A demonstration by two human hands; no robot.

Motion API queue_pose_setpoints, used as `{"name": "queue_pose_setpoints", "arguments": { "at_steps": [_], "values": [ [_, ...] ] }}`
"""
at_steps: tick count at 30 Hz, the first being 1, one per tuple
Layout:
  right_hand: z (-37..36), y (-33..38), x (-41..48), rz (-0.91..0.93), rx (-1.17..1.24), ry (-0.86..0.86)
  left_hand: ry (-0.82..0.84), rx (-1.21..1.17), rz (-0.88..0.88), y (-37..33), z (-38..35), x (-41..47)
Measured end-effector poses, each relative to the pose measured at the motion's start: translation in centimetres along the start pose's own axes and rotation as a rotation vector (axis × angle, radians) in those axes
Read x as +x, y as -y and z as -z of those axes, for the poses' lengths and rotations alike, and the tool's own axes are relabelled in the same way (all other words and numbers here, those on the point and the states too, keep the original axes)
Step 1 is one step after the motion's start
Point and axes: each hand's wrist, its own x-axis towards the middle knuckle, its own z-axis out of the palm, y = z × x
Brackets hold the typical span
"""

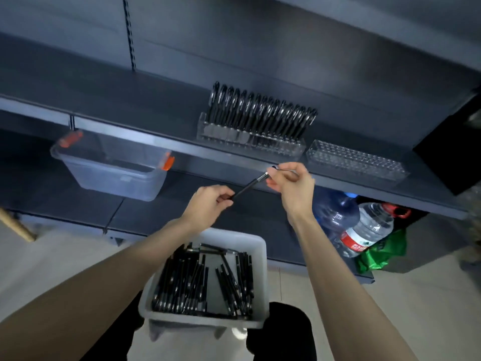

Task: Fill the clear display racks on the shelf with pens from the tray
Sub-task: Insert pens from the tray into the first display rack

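Pen (247, 187) in air under shelf (156, 105) lip

Dark lower end pinched in left hand (208, 201), fingers curled round barrel. Silver upper end pinched in right hand (291, 183), thumb and fingers closed on it. Thin silver bit poking past right fingers; too blurred to say what. Slanted, rising left to right, in front of shelf lip. Forearms reaching up from bottom corners of view.

First rack (250, 143): clear, on shelf near front edge. Packed with rack pens (260, 113), black with silver clips, standing in a tight row. Second rack (356, 162): clear, just right of first, same shelf, small gap between. Rows of open holes across top. Pen below both, near, touching neither.

Tray (263, 256): white, low in view, between forearms, over dark-clothed legs (286, 329). Cannot tell what supports it. Holding tray pens (192, 280), black, loose pile, most lying lengthwise side by side, a few crossed at far end.

Bin (114, 173): clear, orange latches, left, on lower level under shelf lip. Two jugs under shelf at right: bluish jug (335, 212), and red-label jug (369, 230) just beside it. Green bag (382, 251) in front of jugs, on pale floor (390, 308). Wooden stick (15, 225) at far left edge. Slotted strip (129, 35) upright on grey back panel, upper left.
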Motion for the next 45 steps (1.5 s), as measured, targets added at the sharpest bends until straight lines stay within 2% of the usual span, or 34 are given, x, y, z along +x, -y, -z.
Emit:
{"name": "queue_pose_setpoints", "arguments": {
  "at_steps": [6, 16, 19, 22, 24, 32, 41, 45],
  "values": [
    [-0.1, 3.6, 2.9, 0.105, -0.055, 0.039, -0.073, -0.082, -0.06, -3.8, 0.9, 4.5],
    [-1.8, 5.5, 9.6, 0.303, -0.243, -0.134, -0.173, -0.192, -0.084, -4.6, 1.7, 11.3],
    [-1.4, 5.7, 11.3, 0.361, -0.312, -0.195, -0.301, -0.079, -0.07, -2.8, 2.7, 12.3],
    [-1.3, 5.3, 12.6, 0.45, -0.396, -0.241, -0.478, 0.043, 0.026, -0.4, 3.8, 12.9],
    [-1.5, 4.9, 13.2, 0.487, -0.435, -0.259, -0.525, 0.116, 0.077, 1.0, 4.2, 13.3],
    [-2.9, 2.3, 14.4, 0.622, -0.574, -0.241, -0.392, 0.088, 0.164, 3.4, 4.4, 15.7],
    [-3.8, 1.7, 15.3, 0.463, -0.85, -0.076, -0.373, 0.105, 0.136, 3.9, 4.2, 15.5],
    [-4.1, 1.9, 14.9, 0.428, -0.879, -0.091, -0.347, 0.096, 0.143, 3.9, 4.4, 15.4]
  ]
}}
